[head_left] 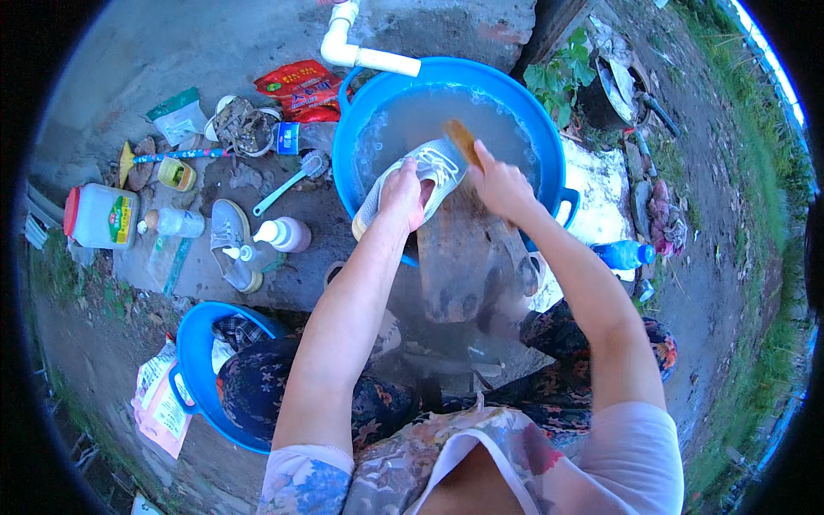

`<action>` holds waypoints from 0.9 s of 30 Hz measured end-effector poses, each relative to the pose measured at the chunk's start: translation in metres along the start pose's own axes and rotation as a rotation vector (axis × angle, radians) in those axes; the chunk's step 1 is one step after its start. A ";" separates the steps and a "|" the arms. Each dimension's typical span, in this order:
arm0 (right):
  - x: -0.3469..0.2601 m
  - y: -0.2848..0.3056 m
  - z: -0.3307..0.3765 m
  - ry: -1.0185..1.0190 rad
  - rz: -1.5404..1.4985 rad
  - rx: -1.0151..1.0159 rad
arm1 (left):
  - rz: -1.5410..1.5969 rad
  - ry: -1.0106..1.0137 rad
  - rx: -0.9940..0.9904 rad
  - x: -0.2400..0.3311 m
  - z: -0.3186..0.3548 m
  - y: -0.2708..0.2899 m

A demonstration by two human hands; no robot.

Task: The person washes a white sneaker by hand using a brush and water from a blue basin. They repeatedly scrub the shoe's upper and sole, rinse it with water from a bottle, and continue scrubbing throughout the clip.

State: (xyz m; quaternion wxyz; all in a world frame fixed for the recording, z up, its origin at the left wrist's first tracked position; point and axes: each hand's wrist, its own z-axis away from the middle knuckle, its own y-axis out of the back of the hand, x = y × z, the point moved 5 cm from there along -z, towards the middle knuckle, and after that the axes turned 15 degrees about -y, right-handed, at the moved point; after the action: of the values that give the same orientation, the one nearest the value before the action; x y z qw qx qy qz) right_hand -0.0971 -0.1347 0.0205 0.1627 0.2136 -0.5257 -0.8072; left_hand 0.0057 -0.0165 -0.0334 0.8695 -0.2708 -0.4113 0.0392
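A pale grey lace-up shoe (435, 169) is held over the near part of a blue tub (343, 163) of cloudy, sudsy water (403, 116). My left hand (401, 196) grips the shoe around its heel and opening, with the toe pointing away to the right. In my right hand (505, 183) is a scrubbing brush (463, 142) with a yellow-brown wooden back, held just beside the shoe's laces. Its bristles are hard to make out. Below the shoe a wooden washboard (455, 266) slopes out of the tub toward me.
A white pipe (378, 60) reaches over the tub's far rim. Left of it lie a matching grey shoe (230, 236), a pump bottle (285, 234), a long-handled brush (292, 182) and a red-capped jug (103, 216). A smaller blue tub (199, 343) stands near my left knee; a blue bottle (625, 254) lies at right.
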 end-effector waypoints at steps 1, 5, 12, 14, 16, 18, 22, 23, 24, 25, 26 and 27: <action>-0.003 0.006 0.031 0.068 0.029 -0.063 | -0.008 -0.026 0.014 0.005 0.005 0.001; 0.008 0.003 0.033 0.071 0.037 -0.051 | -0.032 -0.045 -0.020 0.008 0.018 -0.003; 0.021 0.005 -0.040 -0.105 0.013 -0.093 | -1.593 -1.068 -0.560 0.027 0.049 -0.038; 0.038 0.016 -0.028 -0.030 0.025 -0.083 | -1.973 -0.815 -0.875 0.035 0.037 -0.045; 0.039 0.025 -0.004 0.018 -0.184 -0.082 | -1.446 -0.518 -0.576 0.053 0.016 -0.031; 0.022 0.030 0.032 0.142 -0.275 0.023 | -1.262 -0.464 -0.394 0.047 -0.004 -0.007; 0.000 0.009 0.029 0.044 -0.129 -0.049 | -1.190 -0.302 -0.352 0.028 -0.015 -0.013; -0.001 0.008 0.004 0.010 -0.150 0.006 | -1.226 -0.333 -0.348 0.032 -0.009 -0.026; 0.000 0.000 -0.015 -0.031 -0.167 0.043 | -1.263 -0.345 -0.341 0.029 -0.003 -0.030; 0.000 -0.005 -0.023 -0.062 -0.186 0.073 | -1.144 -0.360 -0.287 0.026 -0.006 -0.024; -0.006 -0.006 -0.013 -0.001 -0.188 0.024 | -1.088 -0.322 -0.264 0.022 -0.016 -0.009; -0.008 -0.007 0.003 0.059 -0.190 -0.026 | -1.033 -0.285 -0.241 0.018 -0.029 0.009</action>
State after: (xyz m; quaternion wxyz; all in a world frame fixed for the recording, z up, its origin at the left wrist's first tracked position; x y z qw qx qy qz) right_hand -0.0924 -0.1256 0.0161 0.1035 0.2841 -0.4877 -0.8189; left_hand 0.0401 -0.0160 -0.0403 0.6742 -0.1235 -0.6059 -0.4038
